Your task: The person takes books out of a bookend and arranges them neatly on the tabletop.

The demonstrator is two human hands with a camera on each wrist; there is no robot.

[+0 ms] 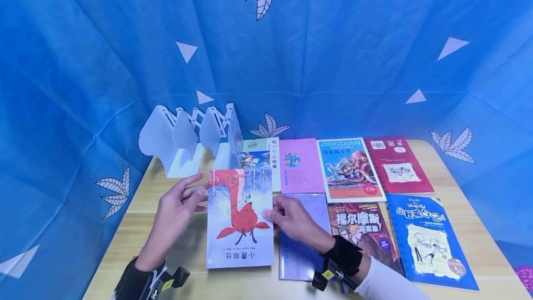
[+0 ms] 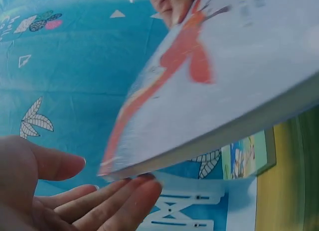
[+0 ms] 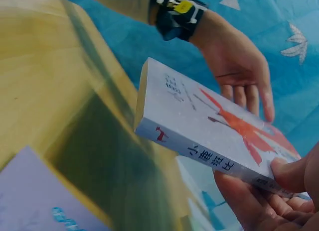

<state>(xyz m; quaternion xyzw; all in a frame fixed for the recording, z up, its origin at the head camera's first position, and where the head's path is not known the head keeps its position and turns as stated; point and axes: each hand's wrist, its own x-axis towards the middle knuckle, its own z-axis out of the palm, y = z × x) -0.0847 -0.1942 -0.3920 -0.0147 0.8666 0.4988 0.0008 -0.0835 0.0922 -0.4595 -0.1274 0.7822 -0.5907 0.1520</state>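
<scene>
A thick white book [image 1: 239, 244] with a red deer on its cover is held above the table. My right hand [image 1: 297, 221] pinches its spine side, thumb on the cover and fingers beneath, as the right wrist view shows with the book [image 3: 199, 126]. On the opposite side is my left hand [image 1: 179, 203], palm turned toward the book. In the left wrist view, that hand's [image 2: 75, 191] fingertips reach under the book's edge and seem to touch it, while its thumb stands apart from the cover.
A white expandable bookend rack [image 1: 187, 138] stands at the back left. Right of it lie several books, among them a pink book [image 1: 306, 175], a purple book [image 1: 297, 263], a red book [image 1: 412, 156] and a blue book [image 1: 454, 253]. A blue patterned cloth [image 1: 316, 59] hangs behind the table.
</scene>
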